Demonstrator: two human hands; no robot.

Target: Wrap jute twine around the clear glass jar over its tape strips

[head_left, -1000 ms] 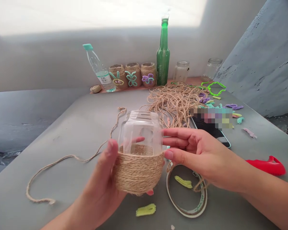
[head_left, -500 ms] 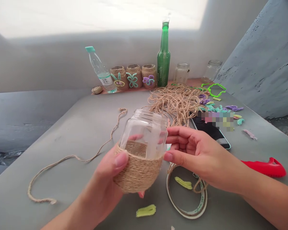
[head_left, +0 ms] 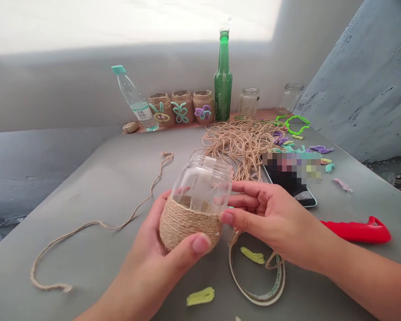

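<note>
A clear glass jar (head_left: 202, 187) has its lower half wrapped in jute twine. My left hand (head_left: 160, 258) cups the wrapped bottom, thumb across the front of the twine. My right hand (head_left: 267, 214) presses thumb and fingers against the jar's right side at the upper edge of the wrap. A loose length of twine (head_left: 96, 225) trails from behind the jar leftward across the grey table (head_left: 103, 169). The jar is tilted, mouth up and away from me.
A tangled twine pile (head_left: 243, 140), a phone (head_left: 292, 185), coloured pipe-cleaner pieces (head_left: 297, 149) and a red tool (head_left: 357, 230) lie to the right. A tape ring (head_left: 259, 283) and yellow-green bits sit near me. Bottles, three decorated jars and two bare jars line the back wall.
My left thumb has slid from the jar's left side round to the front of the twine wrap, and the jar has turned and dropped slightly. My right hand stays at the jar's right side.
</note>
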